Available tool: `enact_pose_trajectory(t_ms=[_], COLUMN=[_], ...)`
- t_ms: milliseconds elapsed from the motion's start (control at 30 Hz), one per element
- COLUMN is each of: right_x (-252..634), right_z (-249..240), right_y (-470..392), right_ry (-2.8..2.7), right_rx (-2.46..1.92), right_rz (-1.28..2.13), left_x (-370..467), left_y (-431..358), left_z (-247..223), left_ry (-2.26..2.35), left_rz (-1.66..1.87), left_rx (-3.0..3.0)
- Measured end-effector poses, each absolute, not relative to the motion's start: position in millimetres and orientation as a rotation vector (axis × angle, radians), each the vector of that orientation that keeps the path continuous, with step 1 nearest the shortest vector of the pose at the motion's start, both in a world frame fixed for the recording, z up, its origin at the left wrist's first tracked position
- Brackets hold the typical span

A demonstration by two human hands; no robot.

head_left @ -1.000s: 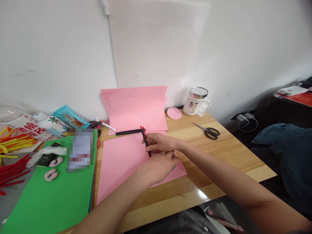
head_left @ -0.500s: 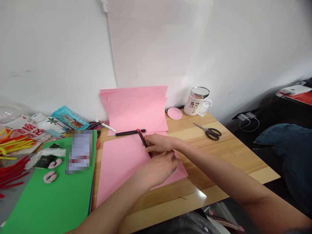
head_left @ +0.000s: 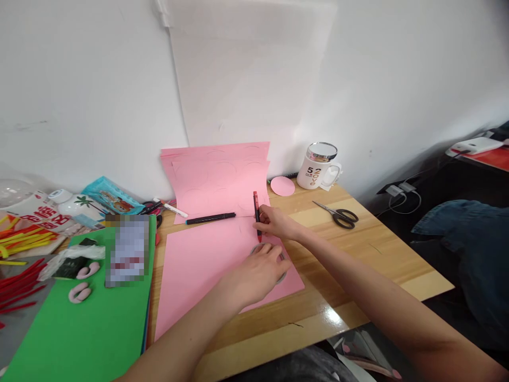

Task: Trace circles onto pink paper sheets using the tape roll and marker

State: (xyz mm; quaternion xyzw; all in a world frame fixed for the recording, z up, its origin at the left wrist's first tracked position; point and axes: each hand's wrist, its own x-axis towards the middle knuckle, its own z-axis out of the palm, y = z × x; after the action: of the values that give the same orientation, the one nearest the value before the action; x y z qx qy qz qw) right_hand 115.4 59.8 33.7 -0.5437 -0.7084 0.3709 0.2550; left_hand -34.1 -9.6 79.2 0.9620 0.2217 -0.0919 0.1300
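Observation:
A pink sheet of paper (head_left: 202,270) lies flat on the wooden table. My left hand (head_left: 258,270) is on a round, grey-rimmed disc (head_left: 283,277), its fingers curved over the top and hiding most of it. The disc sits on the right part of the sheet. Just beyond it, my right hand (head_left: 276,222) grips a black and red pen (head_left: 256,209) nearly upright. The pen's lower end is at the disc's far edge; whether it touches the paper I cannot tell. A faint curved line shows on the sheet left of the pen.
Pink sheets with drawn circles (head_left: 214,183) lean against the wall, a black marker (head_left: 210,218) before them. Rightward are a pink paper circle (head_left: 282,186), a white mug (head_left: 314,172) and scissors (head_left: 342,217). Green paper (head_left: 79,334) and a blurred-out item (head_left: 127,252) lie left.
My right hand has shifted right and slightly away, turning the pen more upright and bringing it to the disc's far edge. My left hand's fingers have spread, showing more of the disc.

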Motion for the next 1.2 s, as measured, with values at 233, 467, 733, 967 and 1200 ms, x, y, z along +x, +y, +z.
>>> enact_pose_trajectory(t_ms=[233, 467, 733, 967, 1200], right_x=[138.7, 150.5, 138.7, 150.2, 160.6], right_z=[30.2, 42.0, 25.0, 0.3, -9.5], right_y=[44.1, 28.8, 25.4, 21.9, 26.9], right_ry=[-1.837, -1.852, -1.345, -1.892, -2.047], right_rx=[-1.604, -1.649, -1.226, -1.162, -1.107], right_rz=[0.900, 0.852, 1.011, 0.802, 0.708], left_x=[-34.6, -40.1, -51.4, -75.7, -106.7], left_y=[-10.1, -6.4, -9.3, -19.2, -28.2], left_z=[76.5, 71.5, 64.8, 33.2, 20.0], left_ry=[0.651, 0.609, 0.530, 0.597, 0.615], left_rz=[-0.186, -0.123, 0.105, 0.312, 0.507], left_rx=[2.751, 2.737, 2.739, 2.888, 2.945])
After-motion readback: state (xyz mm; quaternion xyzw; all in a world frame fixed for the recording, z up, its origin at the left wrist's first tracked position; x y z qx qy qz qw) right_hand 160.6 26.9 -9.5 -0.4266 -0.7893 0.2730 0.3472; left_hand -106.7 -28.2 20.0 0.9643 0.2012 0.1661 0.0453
